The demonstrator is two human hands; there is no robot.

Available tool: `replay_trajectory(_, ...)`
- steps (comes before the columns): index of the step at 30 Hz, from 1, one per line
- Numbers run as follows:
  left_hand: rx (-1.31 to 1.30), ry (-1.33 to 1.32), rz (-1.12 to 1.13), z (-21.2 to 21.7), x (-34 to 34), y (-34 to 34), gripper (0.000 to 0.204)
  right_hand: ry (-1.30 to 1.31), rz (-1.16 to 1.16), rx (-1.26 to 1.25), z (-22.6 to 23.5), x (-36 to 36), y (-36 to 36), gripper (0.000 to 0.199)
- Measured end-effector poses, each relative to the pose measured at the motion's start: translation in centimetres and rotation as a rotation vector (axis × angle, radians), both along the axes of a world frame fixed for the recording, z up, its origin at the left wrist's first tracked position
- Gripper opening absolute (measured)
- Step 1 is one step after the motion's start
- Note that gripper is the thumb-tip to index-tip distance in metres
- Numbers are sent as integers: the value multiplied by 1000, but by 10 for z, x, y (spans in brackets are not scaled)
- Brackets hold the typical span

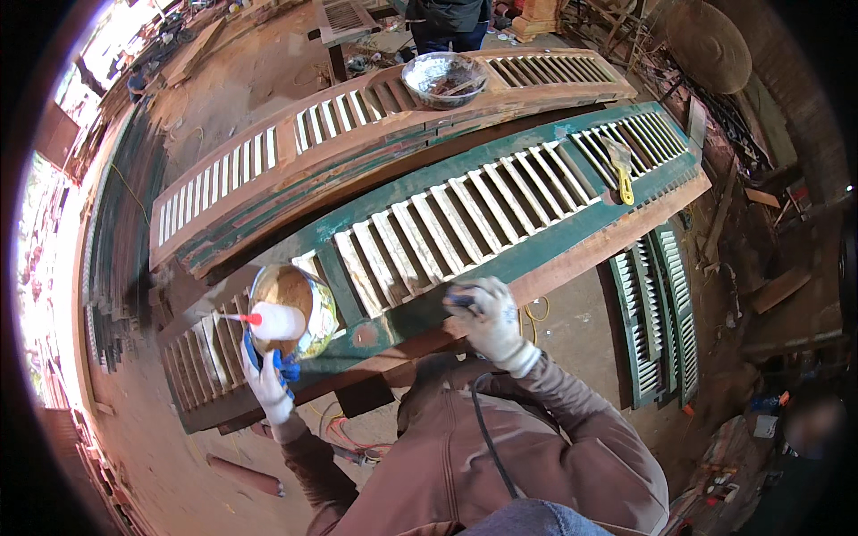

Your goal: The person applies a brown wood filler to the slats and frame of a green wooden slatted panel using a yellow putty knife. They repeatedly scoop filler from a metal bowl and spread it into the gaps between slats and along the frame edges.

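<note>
My left hand [268,390], in a white glove with blue-coated fingers, grips the near side of a round tin can [327,313]. Light brown powder, like sawdust, fills the can. A white squeeze bottle [281,322] with a red cap and thin nozzle leans in its mouth. My gloved right hand [496,329] is closed at the near edge of a long green louvred shutter [402,332]; a small dark thing shows at its fingers, too unclear to name. A scraper [625,184] with a yellow handle lies across the slats toward the shutter's right end.
Beyond the green shutter lies a stack of brown shutters [286,152] bearing a clear basin [444,82]. More green shutters [657,313] lean at the right. A person [449,22] stands at the far side. Cables [344,433] and a brown tube-like piece [246,474] lie on the floor.
</note>
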State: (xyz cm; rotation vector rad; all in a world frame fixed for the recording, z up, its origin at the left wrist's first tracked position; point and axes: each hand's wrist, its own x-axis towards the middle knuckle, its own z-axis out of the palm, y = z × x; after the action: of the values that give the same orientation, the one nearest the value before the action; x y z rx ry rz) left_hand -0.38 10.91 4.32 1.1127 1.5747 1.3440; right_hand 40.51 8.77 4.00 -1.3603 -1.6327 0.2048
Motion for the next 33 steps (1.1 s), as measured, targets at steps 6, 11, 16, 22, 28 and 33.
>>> replay_trajectory(6,103,-178,-174,10,15,127,49,-75,-285,-138,-19,54,-60,16)
replay_trajectory(11,34,-318,-88,-10,55,257,44,-186,-401,-204,-18,85,-78,25)
replay_trajectory(16,17,-273,-61,-37,94,367,41,-235,-464,-183,-4,131,-79,35)
replay_trajectory(22,71,-304,51,-90,153,470,44,-389,-686,-250,-1,238,-61,52)
replay_trajectory(28,76,-303,244,-124,165,535,46,-658,-729,-381,0,385,4,61)
replay_trajectory(33,-42,-327,219,-124,199,544,41,-998,-520,-401,21,459,64,67)
